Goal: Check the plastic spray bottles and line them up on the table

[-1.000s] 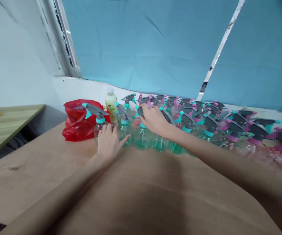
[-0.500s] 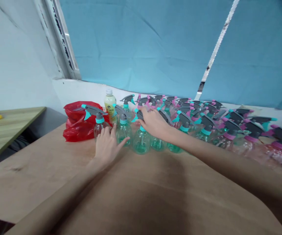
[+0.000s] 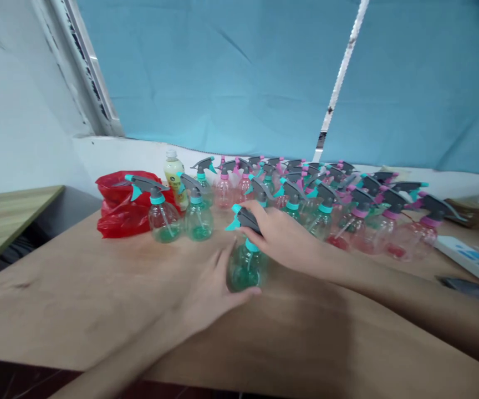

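A green clear spray bottle (image 3: 245,271) with a grey and turquoise trigger head stands out in front of the other bottles. My right hand (image 3: 283,233) is closed over its spray head from the right. Around the left side of its body curves my left hand (image 3: 210,288), slightly blurred, with the thumb across the front near the base. To the left, two more green spray bottles stand upright: one (image 3: 164,221) beside a red plastic bag (image 3: 118,205), the other (image 3: 199,220) in front of a yellowish drink bottle (image 3: 175,172).
Rows of green and pink spray bottles (image 3: 360,221) fill the back and right of the wooden table (image 3: 56,299). A white and blue box (image 3: 472,257) and a dark flat object (image 3: 470,288) lie at the right. Blue sheeting (image 3: 223,77) covers the wall behind.
My right hand has drawn a green spray bottle out of the front row toward me. My left hand has moved right, from the left-hand bottles to this bottle's body. The view has shifted right.
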Available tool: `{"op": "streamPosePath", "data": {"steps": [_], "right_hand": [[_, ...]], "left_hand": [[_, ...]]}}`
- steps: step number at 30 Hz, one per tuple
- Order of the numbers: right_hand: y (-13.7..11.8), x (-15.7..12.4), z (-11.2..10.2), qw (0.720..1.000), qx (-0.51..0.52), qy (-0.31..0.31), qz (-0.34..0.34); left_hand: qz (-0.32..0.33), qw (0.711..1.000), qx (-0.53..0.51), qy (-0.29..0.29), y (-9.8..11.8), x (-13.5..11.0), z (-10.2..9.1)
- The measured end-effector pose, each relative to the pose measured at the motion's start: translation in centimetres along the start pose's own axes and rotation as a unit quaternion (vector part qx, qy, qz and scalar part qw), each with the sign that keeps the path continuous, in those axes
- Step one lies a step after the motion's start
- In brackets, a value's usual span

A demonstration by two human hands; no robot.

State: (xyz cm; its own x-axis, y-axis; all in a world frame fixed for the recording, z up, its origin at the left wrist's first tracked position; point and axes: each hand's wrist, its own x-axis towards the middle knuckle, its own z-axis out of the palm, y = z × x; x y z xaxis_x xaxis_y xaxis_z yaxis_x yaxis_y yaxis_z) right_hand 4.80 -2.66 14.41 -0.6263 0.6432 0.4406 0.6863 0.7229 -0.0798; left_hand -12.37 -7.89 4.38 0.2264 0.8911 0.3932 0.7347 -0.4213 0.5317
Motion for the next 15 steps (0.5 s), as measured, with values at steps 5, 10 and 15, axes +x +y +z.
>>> {"op": "streamPosePath", "data": {"steps": [5, 10, 15], "right_hand": [[1.0, -3.8, -2.3, 0.994, 0.094, -0.033, 0.041], [5.3, -8.2, -3.1, 0.945, 0.311, -0.096, 0.031], [9.8, -12.0, -1.9, 0.937, 0.34, -0.057, 0.06]], "left_hand": [[-0.004, 0.999, -0.048, -0.021, 2.8, 0.2, 3.5], [0.023, 0.995, -0.089, -0.049, 4.2, 1.1, 5.4], [0.04, 0.989, -0.129, -0.067, 6.2, 2.6, 8.0]]}}
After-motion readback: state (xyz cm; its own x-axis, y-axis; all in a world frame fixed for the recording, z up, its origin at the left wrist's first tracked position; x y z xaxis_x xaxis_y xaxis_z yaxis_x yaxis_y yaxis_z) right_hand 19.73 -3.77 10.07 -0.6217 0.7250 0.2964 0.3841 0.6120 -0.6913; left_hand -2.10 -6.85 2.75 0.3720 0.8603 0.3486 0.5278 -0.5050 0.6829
